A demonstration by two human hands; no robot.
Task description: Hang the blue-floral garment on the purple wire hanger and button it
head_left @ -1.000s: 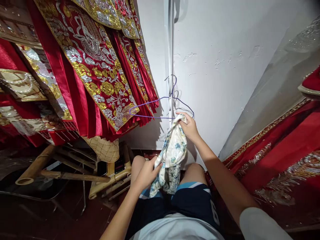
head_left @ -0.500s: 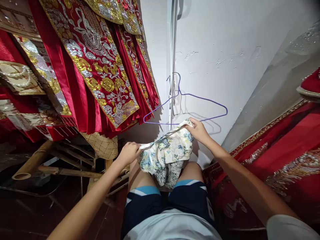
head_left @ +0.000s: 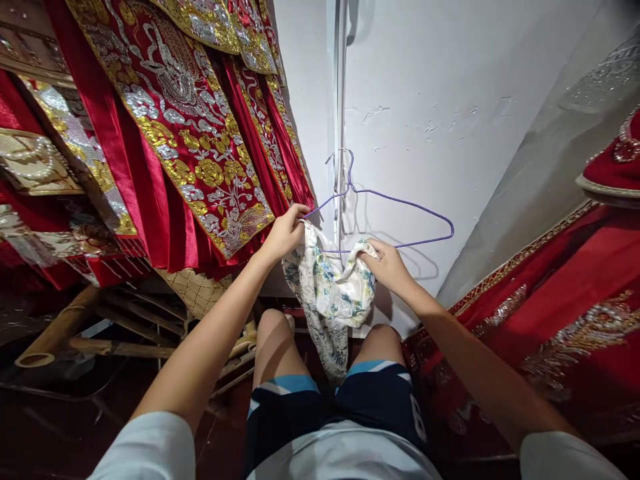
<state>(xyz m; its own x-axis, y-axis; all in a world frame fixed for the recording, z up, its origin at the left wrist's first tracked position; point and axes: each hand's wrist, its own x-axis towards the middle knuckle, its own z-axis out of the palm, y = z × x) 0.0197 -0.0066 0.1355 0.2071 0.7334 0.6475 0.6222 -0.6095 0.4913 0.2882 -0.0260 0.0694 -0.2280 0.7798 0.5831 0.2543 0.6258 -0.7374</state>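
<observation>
A purple wire hanger [head_left: 400, 199] hangs by its hook at the pale strip on the white wall. My left hand [head_left: 289, 232] is closed on one end of the waistband of a white floral garment [head_left: 333, 293], right at the hanger's left corner. The other end of the band is pinched in my right hand [head_left: 384, 261], just below the hanger's bottom bar. Between the hands the band sags, and the cloth drapes down between my knees. Whether the left corner of the hanger is inside the garment is hidden by my fingers and the cloth.
Red pleated costumes with gold and silver embroidery [head_left: 210, 170] hang at the left. Below them are bamboo poles [head_left: 55, 333]. On the right lies red beaded cloth [head_left: 565, 293], with a red hat-like item [head_left: 615, 163] above it.
My left hand has moved up and right to the hanger's left corner, carrying its end of the garment. The waistband, stretched before, now sags. My right hand has shifted slightly left.
</observation>
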